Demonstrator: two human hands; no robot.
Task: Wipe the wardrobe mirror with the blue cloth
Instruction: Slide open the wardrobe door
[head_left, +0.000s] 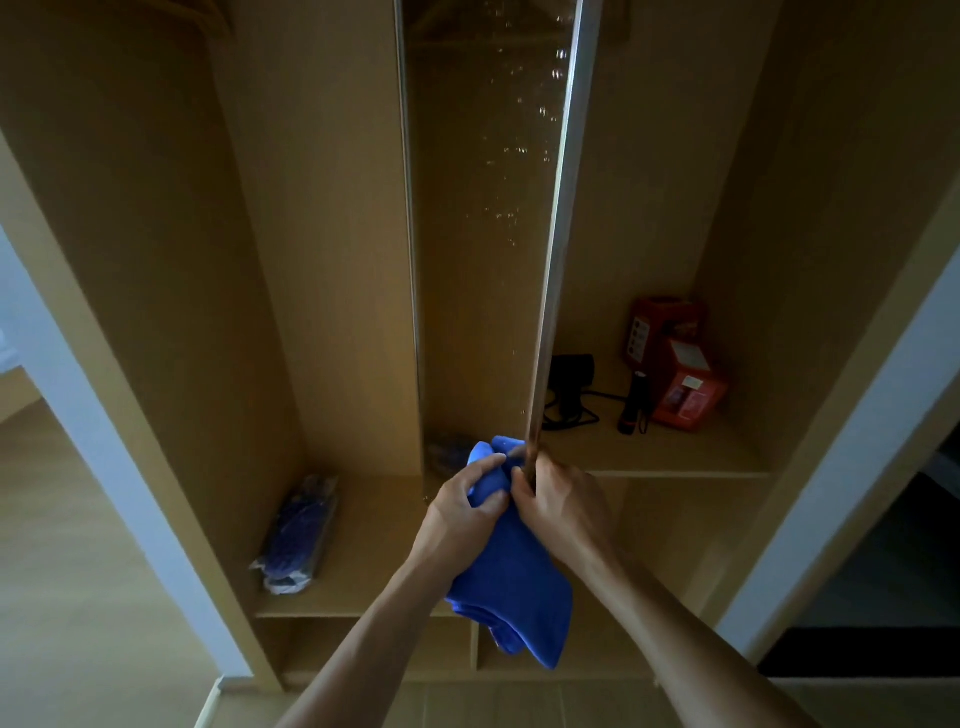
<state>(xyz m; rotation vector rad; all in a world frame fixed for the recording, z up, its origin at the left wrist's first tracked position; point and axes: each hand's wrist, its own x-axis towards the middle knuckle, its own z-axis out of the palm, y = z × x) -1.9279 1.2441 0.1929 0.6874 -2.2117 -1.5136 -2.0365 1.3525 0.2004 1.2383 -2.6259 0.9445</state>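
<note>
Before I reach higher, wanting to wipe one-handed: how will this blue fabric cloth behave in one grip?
Likely floppy: the blue fabric cloth droops in folds below the left hand. Probably light, easy to hold: it bunches inside that grip.

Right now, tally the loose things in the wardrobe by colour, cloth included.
Red: 2, the rear box and front box.
Black: 2, the hair dryer and torch.
Blue: 2, the blue cloth and bluish bagged bundle.
Total: 6.
</note>
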